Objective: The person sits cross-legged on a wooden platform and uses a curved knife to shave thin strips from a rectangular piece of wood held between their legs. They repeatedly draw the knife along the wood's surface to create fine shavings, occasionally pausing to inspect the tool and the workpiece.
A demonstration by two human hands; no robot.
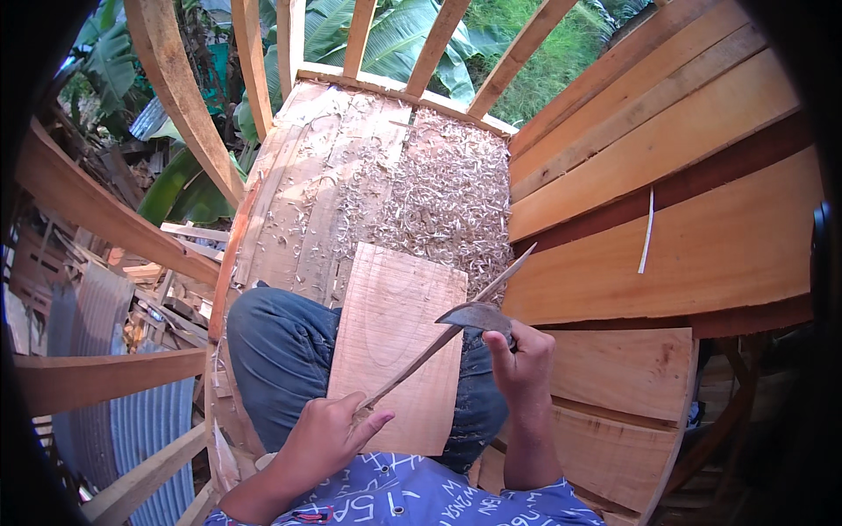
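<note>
My left hand is closed on the near end of a long, thin, tapered file, its thumb stretched along it. The file slants up and to the right, ending in a point beyond the blade. My right hand grips a short knife with a dark curved blade, its hooked tip pointing left; the handle is mostly hidden in the fist. Blade and file cross, and they appear to touch. Beneath them a flat rectangular wooden board with a pale face lies across my lap.
Curled wood shavings cover much of the plank floor ahead. Upright wooden slats rail the far and left sides. Wide planks rise at the right, with a thin pale strip on them. Corrugated sheets lie outside, left.
</note>
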